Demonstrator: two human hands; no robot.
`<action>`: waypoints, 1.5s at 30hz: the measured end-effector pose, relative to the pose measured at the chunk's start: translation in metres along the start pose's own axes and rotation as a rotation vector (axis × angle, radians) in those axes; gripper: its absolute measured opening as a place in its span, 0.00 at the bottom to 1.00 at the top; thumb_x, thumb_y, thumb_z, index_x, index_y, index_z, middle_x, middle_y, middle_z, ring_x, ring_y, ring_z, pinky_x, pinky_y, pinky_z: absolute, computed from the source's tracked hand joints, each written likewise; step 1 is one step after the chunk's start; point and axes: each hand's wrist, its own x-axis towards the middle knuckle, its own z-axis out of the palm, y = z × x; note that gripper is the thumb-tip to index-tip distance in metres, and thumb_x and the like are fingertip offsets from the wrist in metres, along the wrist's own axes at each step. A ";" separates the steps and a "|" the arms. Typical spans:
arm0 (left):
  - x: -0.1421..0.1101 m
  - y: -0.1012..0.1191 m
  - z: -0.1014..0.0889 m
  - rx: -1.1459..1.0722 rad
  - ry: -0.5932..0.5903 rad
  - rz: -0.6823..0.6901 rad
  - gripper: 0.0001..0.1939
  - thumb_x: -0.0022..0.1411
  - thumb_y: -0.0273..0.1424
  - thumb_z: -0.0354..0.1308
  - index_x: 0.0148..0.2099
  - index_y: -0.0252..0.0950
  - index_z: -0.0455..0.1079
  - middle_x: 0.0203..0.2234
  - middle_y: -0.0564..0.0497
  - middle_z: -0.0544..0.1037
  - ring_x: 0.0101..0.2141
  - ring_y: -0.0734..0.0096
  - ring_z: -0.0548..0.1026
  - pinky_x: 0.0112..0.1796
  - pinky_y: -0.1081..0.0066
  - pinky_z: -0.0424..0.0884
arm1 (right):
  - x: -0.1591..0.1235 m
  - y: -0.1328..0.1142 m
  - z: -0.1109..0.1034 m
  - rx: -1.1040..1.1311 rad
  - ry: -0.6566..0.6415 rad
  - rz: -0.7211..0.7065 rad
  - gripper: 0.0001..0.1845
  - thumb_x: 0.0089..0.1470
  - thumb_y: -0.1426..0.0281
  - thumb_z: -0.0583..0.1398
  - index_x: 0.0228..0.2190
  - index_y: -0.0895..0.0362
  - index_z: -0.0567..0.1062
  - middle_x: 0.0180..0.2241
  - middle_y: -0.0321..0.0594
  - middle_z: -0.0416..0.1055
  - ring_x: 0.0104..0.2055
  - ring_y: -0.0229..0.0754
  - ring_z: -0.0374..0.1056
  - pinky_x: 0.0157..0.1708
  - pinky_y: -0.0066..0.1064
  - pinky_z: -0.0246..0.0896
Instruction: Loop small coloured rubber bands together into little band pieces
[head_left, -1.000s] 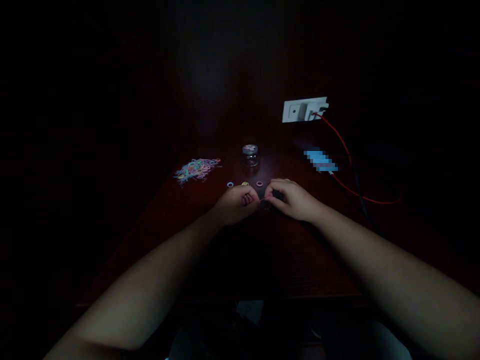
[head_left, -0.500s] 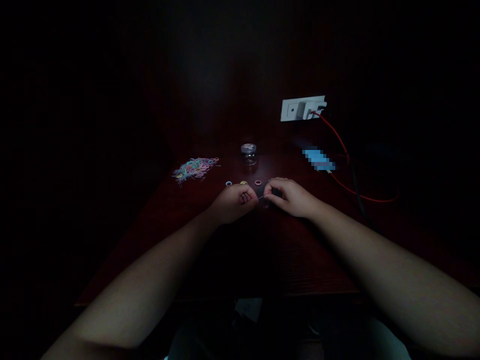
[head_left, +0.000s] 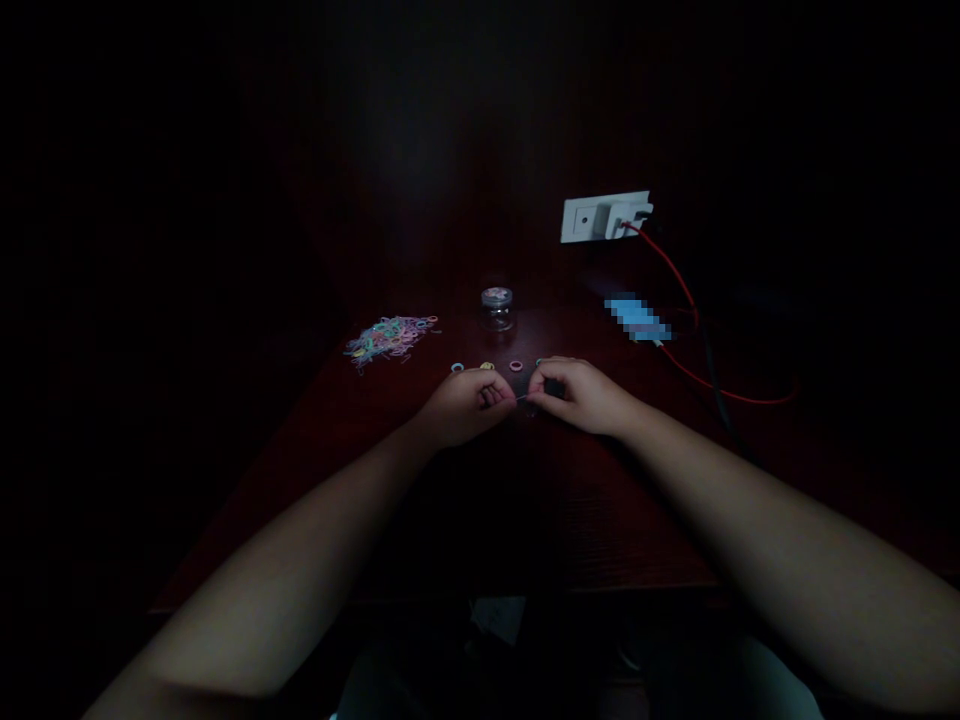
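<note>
Over the middle of the dark red table, my left hand (head_left: 471,405) and my right hand (head_left: 576,393) face each other with their fingertips pinched. Between them runs a thin pale strand (head_left: 522,398), each hand gripping one end; its exact kind is too small to make out. Just beyond my hands small rings, like little hair ties, lie in a row: a blue ring (head_left: 457,367), a yellow ring (head_left: 487,366), a pink ring (head_left: 516,366) and a green ring (head_left: 539,362). My fingers partly cover some of them.
Left of my hands lies a pile of small coloured loops and thin pieces (head_left: 390,338). A clear lidded jar (head_left: 497,310) stands behind the rings. At the right, a blurred-out phone (head_left: 637,317) is joined by a red cable (head_left: 679,270) to a charger in the wall socket (head_left: 585,218).
Both hands stay nearly in place, still pinching the strand. My right hand has shifted very slightly, and more of the green ring shows beside it.
</note>
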 end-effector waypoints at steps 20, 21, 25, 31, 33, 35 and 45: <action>0.000 -0.003 0.002 0.037 0.034 0.018 0.06 0.57 0.31 0.59 0.36 0.34 0.73 0.27 0.52 0.74 0.26 0.77 0.70 0.28 0.76 0.67 | 0.000 -0.001 -0.001 -0.012 0.010 -0.042 0.04 0.52 0.75 0.58 0.28 0.58 0.73 0.28 0.38 0.71 0.31 0.38 0.64 0.34 0.29 0.56; 0.000 -0.004 0.002 0.040 0.033 0.019 0.06 0.57 0.31 0.59 0.36 0.34 0.73 0.27 0.52 0.74 0.26 0.77 0.70 0.28 0.76 0.67 | 0.000 0.000 -0.001 -0.009 0.013 -0.045 0.04 0.52 0.75 0.58 0.28 0.58 0.73 0.28 0.38 0.71 0.31 0.38 0.65 0.34 0.29 0.56; 0.000 -0.004 0.001 0.057 0.036 0.029 0.05 0.57 0.31 0.59 0.36 0.34 0.73 0.27 0.52 0.74 0.26 0.77 0.70 0.28 0.76 0.67 | 0.000 0.002 0.000 -0.009 0.021 -0.054 0.04 0.52 0.75 0.58 0.28 0.58 0.73 0.28 0.38 0.71 0.31 0.38 0.64 0.34 0.29 0.57; 0.001 -0.004 0.001 0.065 0.035 0.032 0.05 0.57 0.31 0.59 0.36 0.34 0.72 0.28 0.52 0.74 0.27 0.77 0.70 0.28 0.76 0.67 | 0.000 0.001 0.000 -0.012 0.013 -0.040 0.03 0.51 0.75 0.58 0.28 0.58 0.72 0.29 0.38 0.71 0.33 0.38 0.65 0.35 0.30 0.57; 0.001 -0.004 0.001 0.072 0.034 0.029 0.06 0.57 0.31 0.59 0.36 0.34 0.73 0.28 0.52 0.74 0.27 0.77 0.70 0.28 0.76 0.68 | 0.000 0.000 0.000 -0.015 0.007 -0.040 0.03 0.51 0.76 0.58 0.28 0.57 0.72 0.29 0.38 0.71 0.32 0.38 0.64 0.35 0.30 0.56; 0.000 -0.003 0.001 0.075 0.035 0.027 0.06 0.57 0.31 0.59 0.36 0.34 0.73 0.28 0.52 0.74 0.27 0.77 0.70 0.28 0.76 0.68 | 0.000 -0.001 0.000 -0.016 0.007 -0.041 0.03 0.51 0.76 0.58 0.28 0.57 0.72 0.28 0.38 0.71 0.32 0.38 0.64 0.35 0.30 0.56; 0.001 -0.002 0.001 0.076 0.044 0.042 0.06 0.57 0.31 0.59 0.36 0.34 0.72 0.28 0.52 0.74 0.27 0.77 0.70 0.28 0.76 0.67 | -0.001 -0.002 0.001 -0.012 0.001 -0.031 0.03 0.50 0.76 0.58 0.27 0.57 0.71 0.28 0.37 0.69 0.30 0.37 0.62 0.34 0.29 0.54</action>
